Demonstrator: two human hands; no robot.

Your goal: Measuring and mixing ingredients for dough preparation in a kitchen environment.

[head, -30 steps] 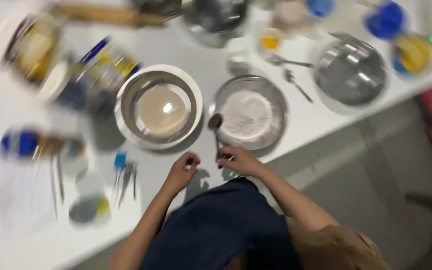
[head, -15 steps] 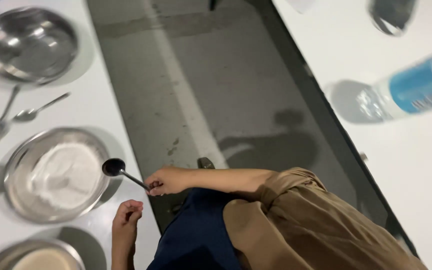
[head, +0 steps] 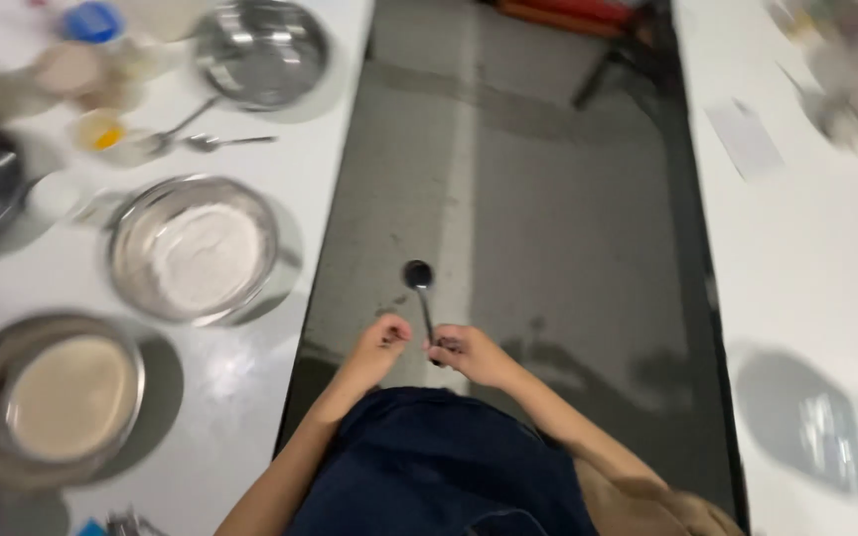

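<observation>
My right hand [head: 467,352] grips the handle of a dark metal spoon [head: 419,280], which points away from me over the grey floor between two white tables. My left hand [head: 382,338] is loosely curled just left of the spoon handle, close to my right hand and holding nothing I can see. On the left table, a steel bowl of white flour [head: 194,248] sits nearest the spoon. A second steel bowl [head: 47,399] with a beige powder or batter stands nearer to me.
The left table [head: 250,347] also carries an empty steel bowl [head: 260,50], loose spoons [head: 220,141], a small dish with something yellow [head: 99,131] and blurred jars. The right table [head: 806,278] holds a paper sheet [head: 747,139] and blurred containers. A red-legged stand [head: 588,20] is far down the aisle.
The view has swung from the left table toward the aisle between the tables. My hands and the spoon have come away from above the flour bowl and now hang over the floor.
</observation>
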